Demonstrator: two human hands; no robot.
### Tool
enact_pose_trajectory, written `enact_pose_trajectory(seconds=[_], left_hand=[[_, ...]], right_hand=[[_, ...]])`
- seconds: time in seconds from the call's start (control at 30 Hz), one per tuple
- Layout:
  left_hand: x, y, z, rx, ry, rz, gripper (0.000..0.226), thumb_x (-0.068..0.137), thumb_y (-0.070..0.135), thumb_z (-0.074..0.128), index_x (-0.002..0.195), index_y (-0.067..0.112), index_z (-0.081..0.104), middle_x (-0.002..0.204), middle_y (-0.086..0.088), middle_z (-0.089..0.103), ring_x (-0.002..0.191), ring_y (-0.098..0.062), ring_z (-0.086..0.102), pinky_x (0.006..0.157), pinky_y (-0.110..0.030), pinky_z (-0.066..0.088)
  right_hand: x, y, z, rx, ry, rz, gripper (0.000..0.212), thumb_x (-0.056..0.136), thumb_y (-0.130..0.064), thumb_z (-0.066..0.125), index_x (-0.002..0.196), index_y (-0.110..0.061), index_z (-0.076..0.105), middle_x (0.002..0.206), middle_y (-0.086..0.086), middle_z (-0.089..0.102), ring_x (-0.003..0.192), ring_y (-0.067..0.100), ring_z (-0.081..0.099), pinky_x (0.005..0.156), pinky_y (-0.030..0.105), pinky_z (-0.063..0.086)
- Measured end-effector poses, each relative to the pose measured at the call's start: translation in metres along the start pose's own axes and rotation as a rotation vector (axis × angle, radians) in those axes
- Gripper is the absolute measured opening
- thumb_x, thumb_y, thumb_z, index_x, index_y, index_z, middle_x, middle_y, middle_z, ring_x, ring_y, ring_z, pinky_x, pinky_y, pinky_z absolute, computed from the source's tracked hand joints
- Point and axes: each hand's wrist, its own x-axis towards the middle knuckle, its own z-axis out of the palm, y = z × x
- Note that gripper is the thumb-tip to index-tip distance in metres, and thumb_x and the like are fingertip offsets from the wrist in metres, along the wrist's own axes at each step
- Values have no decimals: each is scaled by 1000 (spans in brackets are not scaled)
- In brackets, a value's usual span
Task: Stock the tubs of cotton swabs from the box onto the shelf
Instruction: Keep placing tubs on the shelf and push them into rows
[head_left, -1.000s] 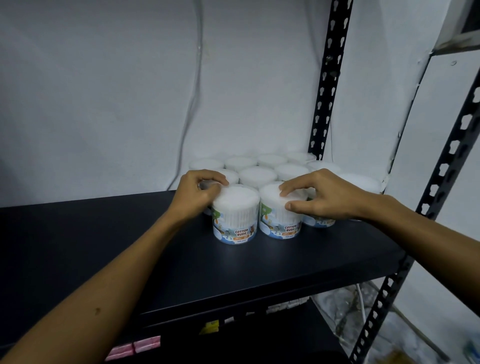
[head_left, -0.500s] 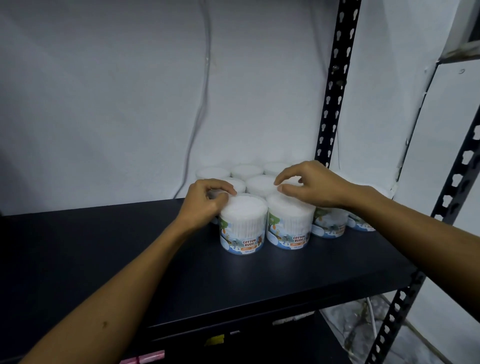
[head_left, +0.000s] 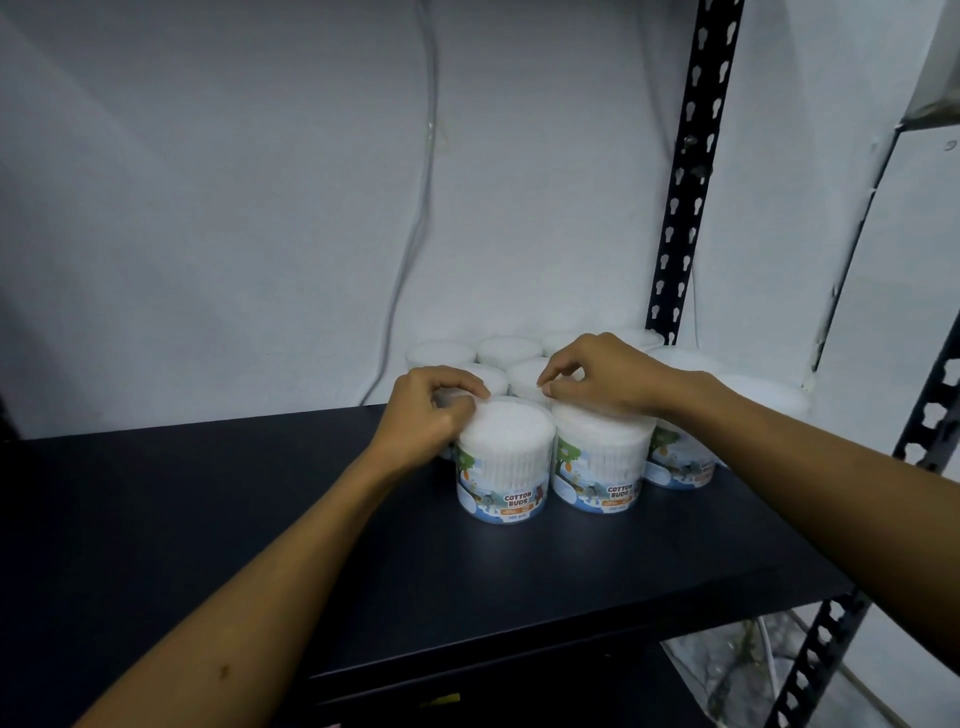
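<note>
Several white tubs of cotton swabs (head_left: 509, 351) stand clustered at the back right of the black shelf (head_left: 234, 519). Two labelled tubs are in front: the front left tub (head_left: 503, 470) and the front right tub (head_left: 597, 470). My left hand (head_left: 423, 415) curls round a mostly hidden tub (head_left: 445, 399) just behind and left of the front left tub. My right hand (head_left: 608, 376) lies over the front right tub, its thumb and forefinger pinching at the far left of the lid's rim. No box is in view.
A perforated black upright (head_left: 685, 182) rises behind the tubs, and another (head_left: 930, 415) stands at the shelf's front right corner. A thin cable (head_left: 418, 208) hangs down the white wall. A lower shelf level (head_left: 519, 696) shows beneath.
The view has come closer. My right hand has drawn back from the rear tubs onto the front right tub's lid, with its fingers more curled. My left hand has kept its grip.
</note>
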Motion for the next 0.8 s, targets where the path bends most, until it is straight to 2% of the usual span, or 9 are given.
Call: enact_pose_trajectory(seconds=[0.17, 0.23, 0.3, 0.33, 0.43, 0.53, 0.63, 0.73, 0.8], left_hand=[[-1, 2, 0, 3, -7, -10, 30, 68, 18, 50, 83, 19, 76, 100, 10, 71, 87, -15, 63, 56, -12, 52], [-1, 3, -1, -1, -7, -18, 30, 68, 19, 50, 83, 20, 76, 100, 9, 70, 88, -15, 63, 55, -19, 56], [-2, 3, -1, -13, -8, -29, 29, 68, 19, 50, 82, 20, 76, 100, 9, 70, 87, -15, 63, 56, -34, 59], [-2, 3, -1, -12, -10, -29, 29, 69, 19, 50, 83, 20, 76, 100, 9, 70, 86, -15, 63, 55, -36, 59], [-1, 2, -2, -31, -1, -26, 25, 73, 21, 53, 85, 19, 75, 99, 5, 71, 82, -17, 65, 52, -23, 56], [5, -4, -7, -77, 111, -4, 15, 84, 20, 60, 85, 20, 75, 91, 9, 73, 86, -8, 67, 72, -18, 53], [12, -18, -14, -79, 227, -33, 15, 89, 19, 59, 90, 23, 74, 95, 13, 72, 98, -3, 64, 88, -26, 50], [14, -37, -17, -33, 225, -62, 18, 94, 21, 56, 107, 22, 69, 108, 13, 68, 107, -5, 60, 96, -33, 48], [14, -47, -17, -37, 212, -91, 27, 97, 26, 52, 121, 20, 62, 118, 7, 64, 109, -5, 58, 91, -22, 49]], right_hand=[[-2, 0, 1, 12, 18, 4, 22, 91, -28, 58, 107, -20, 72, 113, -5, 68, 105, 13, 58, 87, 27, 43], [-3, 1, 3, 9, 23, 3, 23, 92, -28, 57, 108, -20, 71, 114, -4, 67, 106, 13, 58, 88, 28, 43], [-2, 1, 3, -1, 18, -1, 23, 92, -29, 56, 109, -21, 70, 116, -3, 67, 107, 14, 58, 90, 29, 44], [-2, 1, 3, -9, 14, -4, 24, 92, -29, 56, 109, -20, 70, 117, -3, 66, 108, 15, 58, 89, 29, 43], [-1, 1, 2, -24, 27, -21, 25, 93, -29, 56, 110, -18, 70, 119, -4, 65, 109, 10, 56, 85, 23, 38], [3, 1, 0, 3, 79, -34, 23, 93, -27, 55, 107, -17, 70, 118, -5, 66, 103, 7, 56, 83, 22, 37], [14, 3, 3, -14, 45, -24, 24, 95, -25, 52, 111, -17, 68, 119, -4, 65, 102, 12, 58, 85, 25, 41], [28, 3, 7, -65, -37, 12, 32, 99, -27, 44, 127, -18, 58, 135, 0, 55, 119, 19, 52, 100, 32, 38], [36, 2, 9, -73, -64, 32, 35, 101, -27, 39, 132, -18, 53, 138, 1, 52, 124, 21, 48, 103, 32, 36]])
